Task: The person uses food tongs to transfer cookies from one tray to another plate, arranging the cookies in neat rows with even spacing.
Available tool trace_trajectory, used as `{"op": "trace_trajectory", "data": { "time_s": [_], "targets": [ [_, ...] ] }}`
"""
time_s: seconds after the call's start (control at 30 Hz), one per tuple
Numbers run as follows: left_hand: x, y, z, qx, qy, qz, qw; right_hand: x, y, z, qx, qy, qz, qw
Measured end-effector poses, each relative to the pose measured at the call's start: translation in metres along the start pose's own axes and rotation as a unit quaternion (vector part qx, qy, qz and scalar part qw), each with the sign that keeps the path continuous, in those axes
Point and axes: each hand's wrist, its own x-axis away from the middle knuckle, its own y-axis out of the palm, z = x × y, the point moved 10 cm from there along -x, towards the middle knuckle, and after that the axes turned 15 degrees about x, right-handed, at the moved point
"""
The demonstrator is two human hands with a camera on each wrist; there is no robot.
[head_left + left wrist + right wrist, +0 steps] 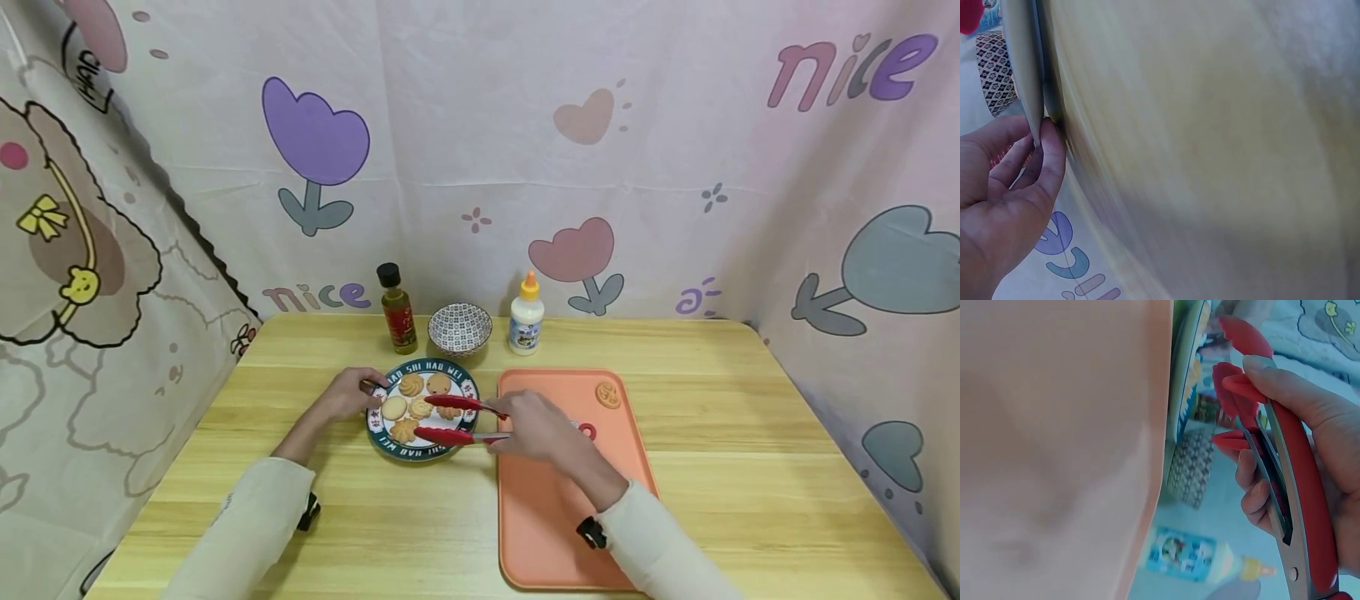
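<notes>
My left hand (352,393) pinches the left rim of a round plate (420,456) with a dark green lettered border. In the left wrist view, thumb and fingers of that hand (1013,181) hold the plate's edge (1022,62). Several cookies (405,430) lie on the plate. My right hand (536,425) grips red-tipped metal tongs (450,437), whose two tips are spread apart over the cookies. The right wrist view shows the fingers wrapped round the red handles of the tongs (1304,494). Whether the tips touch a cookie I cannot tell.
An orange tray (555,542) lies right of the plate, a single cookie (608,395) at its far right corner. Behind the plate stand an oil bottle (400,317), a patterned bowl (460,328) and a white squeeze bottle (527,321) with a yellow cap. A printed curtain (465,125) hangs behind the table.
</notes>
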Motion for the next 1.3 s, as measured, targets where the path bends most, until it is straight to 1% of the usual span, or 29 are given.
{"op": "trace_trajectory", "data": {
  "time_s": [0.07,0.17,0.3,0.43,0.47,0.63,0.83,0.93,0.97,1.1,1.3],
  "targets": [
    [0.000,0.000,0.000,0.003,-0.002,0.000,1.0000,0.007,-0.005,0.009,-0.006,0.006,0.015,0.9999],
    [0.000,0.000,0.000,0.005,-0.005,0.000,1.0000,0.017,-0.010,0.024,-0.018,0.021,0.027,0.9993],
    [0.000,0.000,-0.001,0.004,-0.008,0.002,1.0000,0.029,-0.012,0.047,-0.025,0.051,0.028,0.9980],
    [0.001,-0.001,-0.001,0.005,-0.008,0.005,0.9999,0.042,-0.013,0.070,-0.017,0.063,0.031,0.9974],
    [0.001,-0.001,-0.001,0.006,-0.008,0.005,0.9999,0.046,-0.013,0.075,-0.014,0.064,0.031,0.9973],
    [0.002,-0.001,-0.002,0.010,-0.008,0.004,0.9999,0.064,-0.010,0.107,-0.024,0.104,0.012,0.9942],
    [0.000,-0.001,-0.003,0.012,-0.006,0.006,0.9999,0.084,-0.012,0.138,-0.010,0.133,0.003,0.9910],
    [-0.001,-0.001,-0.003,0.011,-0.002,0.006,0.9999,0.092,-0.013,0.150,-0.001,0.143,-0.001,0.9898],
    [-0.001,-0.001,-0.003,0.013,-0.005,0.008,0.9999,0.094,-0.013,0.153,0.001,0.144,-0.001,0.9896],
    [-0.001,-0.002,-0.003,0.010,-0.005,0.006,0.9999,0.102,-0.016,0.163,0.013,0.144,0.004,0.9894],
    [0.001,-0.002,-0.003,0.016,-0.005,0.008,0.9998,0.112,-0.018,0.176,0.022,0.167,0.000,0.9857]
  ]
}}
